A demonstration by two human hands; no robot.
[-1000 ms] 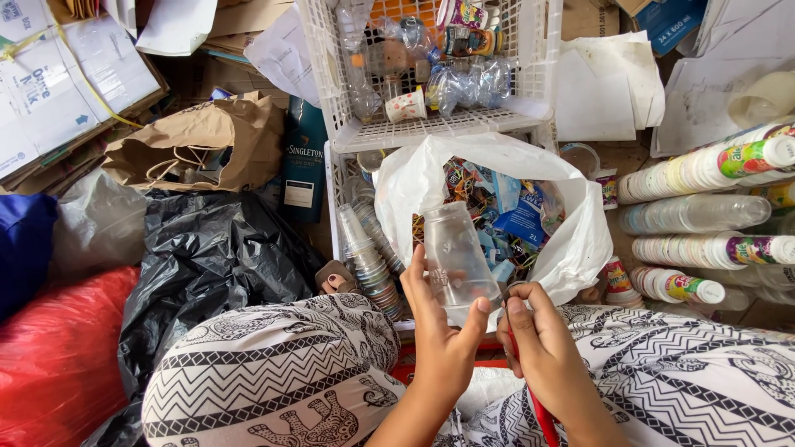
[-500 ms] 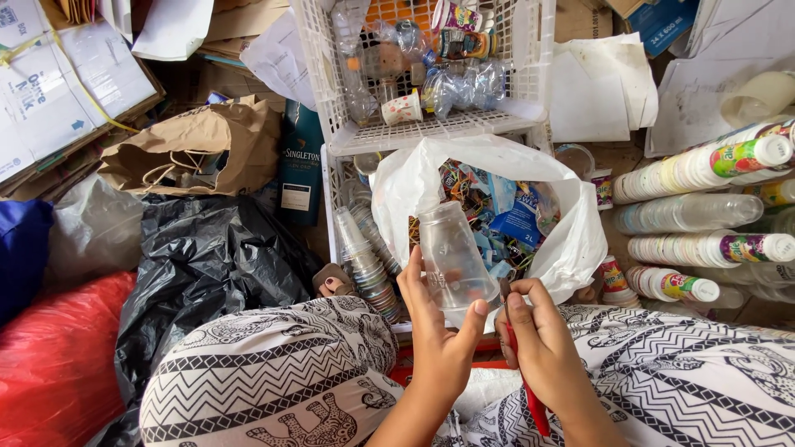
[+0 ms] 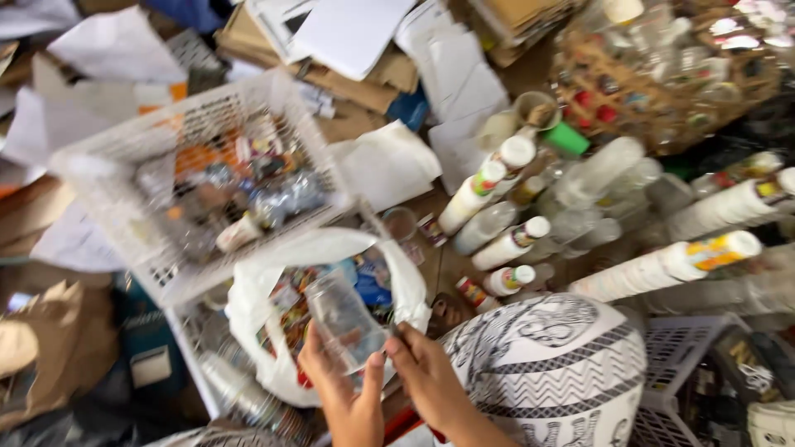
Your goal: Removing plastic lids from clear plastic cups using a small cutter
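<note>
Open bag (image 3: 273,331) — landmark. Behind it, to the left: lattice basket (image 3: 199,182) with litter inside. To its right: stacked cups (image 3: 662,269) lying sideways. In front: plastic cup (image 3: 344,319) — held between both hands.

A clear plastic cup (image 3: 344,319), white bag (image 3: 265,306), black-and-white patterned trousers (image 3: 546,372).

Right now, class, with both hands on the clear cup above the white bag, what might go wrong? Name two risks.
1. The clear cup is pinched only near its rim by the left hand and right hand; it might slip into the white bag.
2. The stacked cups lie loose on their sides close by; an elbow could perhaps roll them.
</note>
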